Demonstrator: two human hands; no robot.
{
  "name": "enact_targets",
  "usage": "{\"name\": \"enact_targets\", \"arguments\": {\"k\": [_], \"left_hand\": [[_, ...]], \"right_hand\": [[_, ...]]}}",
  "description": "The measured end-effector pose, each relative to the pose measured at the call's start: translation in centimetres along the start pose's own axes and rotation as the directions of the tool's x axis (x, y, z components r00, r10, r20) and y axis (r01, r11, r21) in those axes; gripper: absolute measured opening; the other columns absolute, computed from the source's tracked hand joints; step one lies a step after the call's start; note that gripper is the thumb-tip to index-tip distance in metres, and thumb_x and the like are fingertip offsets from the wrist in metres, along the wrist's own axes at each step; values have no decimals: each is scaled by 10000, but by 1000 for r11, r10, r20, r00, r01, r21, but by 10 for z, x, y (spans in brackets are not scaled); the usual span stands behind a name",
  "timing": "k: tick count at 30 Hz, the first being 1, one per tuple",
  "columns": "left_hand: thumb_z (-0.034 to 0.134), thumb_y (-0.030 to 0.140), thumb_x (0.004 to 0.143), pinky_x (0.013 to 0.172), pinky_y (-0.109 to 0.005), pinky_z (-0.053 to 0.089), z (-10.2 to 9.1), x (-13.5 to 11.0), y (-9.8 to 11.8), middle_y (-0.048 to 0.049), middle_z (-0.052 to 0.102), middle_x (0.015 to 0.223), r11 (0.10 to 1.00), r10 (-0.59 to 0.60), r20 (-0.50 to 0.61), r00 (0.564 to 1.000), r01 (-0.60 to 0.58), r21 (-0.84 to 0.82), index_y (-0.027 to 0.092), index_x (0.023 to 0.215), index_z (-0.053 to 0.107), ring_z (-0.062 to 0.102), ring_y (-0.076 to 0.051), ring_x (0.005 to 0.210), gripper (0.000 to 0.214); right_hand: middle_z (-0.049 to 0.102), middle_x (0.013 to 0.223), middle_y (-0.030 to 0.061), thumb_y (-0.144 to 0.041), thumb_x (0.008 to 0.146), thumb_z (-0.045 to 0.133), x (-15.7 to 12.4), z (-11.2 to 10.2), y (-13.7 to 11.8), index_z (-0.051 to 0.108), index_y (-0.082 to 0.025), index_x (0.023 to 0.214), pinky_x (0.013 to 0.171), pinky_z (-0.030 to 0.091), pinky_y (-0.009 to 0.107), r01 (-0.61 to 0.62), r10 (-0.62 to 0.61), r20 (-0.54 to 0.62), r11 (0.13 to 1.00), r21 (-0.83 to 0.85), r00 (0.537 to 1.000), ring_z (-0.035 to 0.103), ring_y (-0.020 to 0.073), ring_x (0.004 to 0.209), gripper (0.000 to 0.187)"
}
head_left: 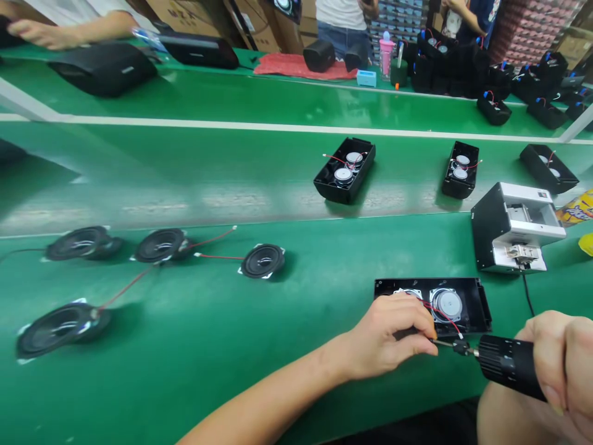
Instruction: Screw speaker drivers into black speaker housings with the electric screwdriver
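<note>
A green bench point(185, 321) spreads out before me, with a black housing point(471, 303) lying on it, hollow side up, which seems meant to leave its inside reachable. Two silver-backed drivers point(448, 304) sit in that housing, the left one partly covered by a hand. Beyond it, three black boxes point(345, 196) point(458, 188) point(558, 185) lie hollow side up, each containing a similar pair. Just past the housing's right end stands a silver-and-black machine point(486, 228), probably placed there for easy reach. Nearer me than that end, the right hand point(565, 358) wraps round a black screwdriver point(507, 361), held nearly level. At the housing's near edge, the left hand point(393, 334) pinches the end of its thin bit point(443, 343), perhaps steadying it; whether a screw is there I can't tell. Left of the housing, four loose speakers point(81, 244) point(161, 245) point(263, 261) point(60, 327) rest cones up, likely sparing them. A small white plug point(460, 335) hangs at the housing's near edge.
</note>
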State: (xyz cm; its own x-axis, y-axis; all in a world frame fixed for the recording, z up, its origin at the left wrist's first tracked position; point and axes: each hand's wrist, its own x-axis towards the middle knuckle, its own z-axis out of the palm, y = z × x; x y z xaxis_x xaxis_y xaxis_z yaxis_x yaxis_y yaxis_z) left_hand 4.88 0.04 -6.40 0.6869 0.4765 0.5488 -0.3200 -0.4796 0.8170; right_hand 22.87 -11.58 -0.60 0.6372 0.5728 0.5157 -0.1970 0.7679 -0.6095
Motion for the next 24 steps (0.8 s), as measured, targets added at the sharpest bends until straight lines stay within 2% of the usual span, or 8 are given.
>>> {"name": "enact_targets", "arguments": {"k": [4,6,8,11,15,18,21,24], "left_hand": [[678,350,1015,735,-269,538,1,0,3,-56,746,776,1000,7,-5,1000,-7,30,149,850,692,686,-138,721,260],[672,355,1019,739,-272,534,2,-1,4,-55,750,780,999,9,-6,1000,-9,42,147,851,688,685,-136,717,267],[667,350,1023,748,-275,531,3,-1,4,-55,755,785,999,9,-6,1000,-8,54,147,857,688,687,-135,719,264],[665,314,1028,764,-279,523,5,-2,5,-55,763,807,997,8,-6,1000,-8,73,149,875,688,695,-138,736,226],[682,267,1017,779,-286,501,4,-3,6,-51,773,844,991,7,9,1000,-9,132,155,896,688,706,-146,770,165],[683,309,1020,787,-295,492,4,-4,6,-43,782,872,981,-7,29,1000,1,192,166,916,692,713,-151,791,176],[679,368,1023,801,-306,487,4,-6,6,-44,790,916,974,-3,51,999,-9,228,173,963,690,718,-160,832,205],[709,472,989,808,-323,473,-1,-6,8,-74,785,1027,950,-8,84,996,-18,313,162,1082,676,705,-185,907,325]], "right_hand": [[395,553,-121,-225,1000,642,-2,-1,-2,624,-271,887,320,315,189,10,-9,47,1000,-21,999,181,5,282,123],[408,576,-91,-319,948,708,0,-4,-2,652,-298,879,333,323,209,-44,54,129,996,-80,990,276,38,320,92],[440,606,-63,-424,861,785,5,-5,-2,682,-328,894,353,360,237,-129,158,189,979,-157,969,386,84,380,145],[473,634,-38,-512,760,844,18,0,-3,705,-344,892,372,409,265,-236,285,198,942,-241,938,492,134,459,255],[499,630,-39,-506,734,867,28,8,-6,722,-365,920,372,431,275,-282,338,177,918,-277,925,527,148,478,274],[496,581,-73,-424,754,892,25,10,-6,730,-387,978,344,425,266,-253,300,150,929,-269,942,494,127,412,279],[432,479,-156,-283,783,913,15,11,-1,717,-336,1022,308,402,196,-144,156,65,975,-167,986,299,36,269,314],[412,450,-190,-185,815,888,8,8,5,665,-226,840,320,391,124,-30,32,21,998,-49,999,156,-25,230,228]]}}
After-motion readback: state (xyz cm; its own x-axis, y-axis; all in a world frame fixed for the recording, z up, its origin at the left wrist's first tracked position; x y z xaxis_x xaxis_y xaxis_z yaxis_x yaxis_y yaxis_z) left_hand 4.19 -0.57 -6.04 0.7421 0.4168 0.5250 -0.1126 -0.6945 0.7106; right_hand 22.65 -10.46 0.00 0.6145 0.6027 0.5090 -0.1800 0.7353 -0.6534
